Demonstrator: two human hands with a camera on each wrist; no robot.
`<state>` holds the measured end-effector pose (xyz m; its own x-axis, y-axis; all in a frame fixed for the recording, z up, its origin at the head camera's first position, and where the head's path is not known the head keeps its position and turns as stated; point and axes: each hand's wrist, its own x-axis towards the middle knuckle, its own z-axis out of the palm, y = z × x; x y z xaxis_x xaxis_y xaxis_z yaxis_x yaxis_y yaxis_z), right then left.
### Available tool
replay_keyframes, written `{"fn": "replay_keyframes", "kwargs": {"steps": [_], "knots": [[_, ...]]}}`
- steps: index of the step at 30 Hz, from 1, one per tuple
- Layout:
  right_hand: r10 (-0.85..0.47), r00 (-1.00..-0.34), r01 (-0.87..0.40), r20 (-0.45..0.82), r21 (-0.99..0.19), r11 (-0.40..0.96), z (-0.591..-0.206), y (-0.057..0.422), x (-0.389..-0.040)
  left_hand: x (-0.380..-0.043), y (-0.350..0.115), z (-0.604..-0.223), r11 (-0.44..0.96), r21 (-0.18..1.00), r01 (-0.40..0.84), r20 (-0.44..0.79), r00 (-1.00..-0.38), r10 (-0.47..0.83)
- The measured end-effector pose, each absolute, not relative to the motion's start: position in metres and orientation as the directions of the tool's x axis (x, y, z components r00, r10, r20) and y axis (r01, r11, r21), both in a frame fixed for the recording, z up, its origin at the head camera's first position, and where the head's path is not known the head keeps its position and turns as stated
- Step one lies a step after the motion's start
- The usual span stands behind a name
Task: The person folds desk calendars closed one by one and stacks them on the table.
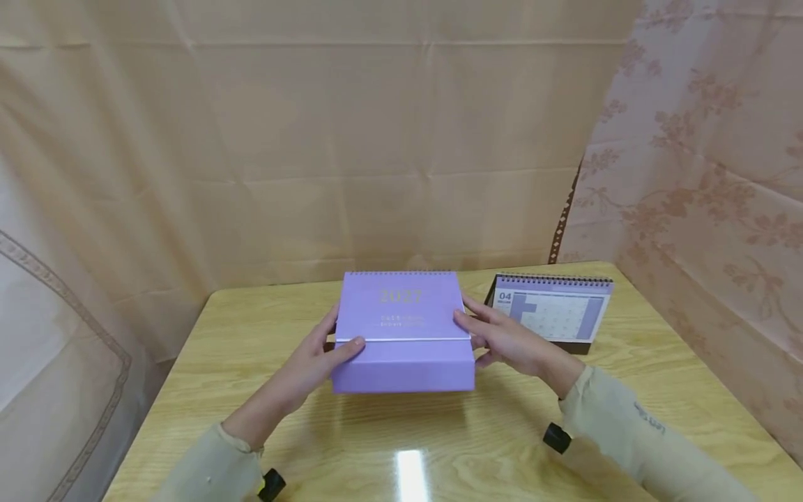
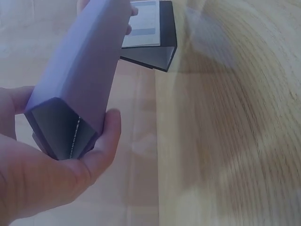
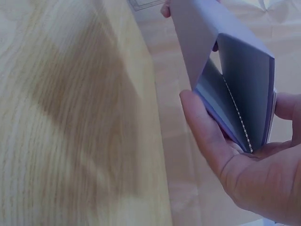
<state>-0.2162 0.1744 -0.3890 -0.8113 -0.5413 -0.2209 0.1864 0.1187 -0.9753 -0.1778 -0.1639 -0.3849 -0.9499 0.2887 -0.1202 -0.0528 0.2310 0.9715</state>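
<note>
A purple desk calendar (image 1: 401, 300) with a gold "2027" on its cover is held off the table, between both hands. My left hand (image 1: 309, 369) grips its left side, the thumb lying over the front. On the right side my right hand (image 1: 502, 338) holds it, with fingers along the edge and behind. In the left wrist view the open triangular end of its stand shows over the left palm. The right wrist view shows the folded stand (image 3: 244, 61) hollow inside, with thumb and fingers round its far edges.
To the right, behind the right hand, a second desk calendar (image 1: 555, 314) stands upright on the wooden table (image 1: 251, 335), open at a page marked "04". Beige curtain (image 1: 376, 139) hangs behind the table, and a flowered cloth (image 1: 709, 174) at the right.
</note>
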Motion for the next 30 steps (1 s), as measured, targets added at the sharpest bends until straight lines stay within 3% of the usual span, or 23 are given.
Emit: {"fn": "replay_keyframes", "kwargs": {"steps": [10,20,30], "knots": [[-0.588,-0.768,0.235,-0.252,-0.966,0.107,-0.396,0.186,-0.219,-0.181,-0.152,-0.398,0.149,0.982,-0.118,-0.158,-0.945,0.288],[-0.623,-0.737,0.262,-0.262,-0.960,0.094,-0.399,0.185,-0.219,-0.187,-0.157,-0.398,0.206,0.968,-0.142,-0.200,-0.934,0.295],[-0.612,-0.753,0.243,-0.242,-0.966,0.084,-0.401,0.182,-0.223,-0.187,-0.161,-0.392,0.227,0.964,-0.140,-0.208,-0.928,0.310]]}}
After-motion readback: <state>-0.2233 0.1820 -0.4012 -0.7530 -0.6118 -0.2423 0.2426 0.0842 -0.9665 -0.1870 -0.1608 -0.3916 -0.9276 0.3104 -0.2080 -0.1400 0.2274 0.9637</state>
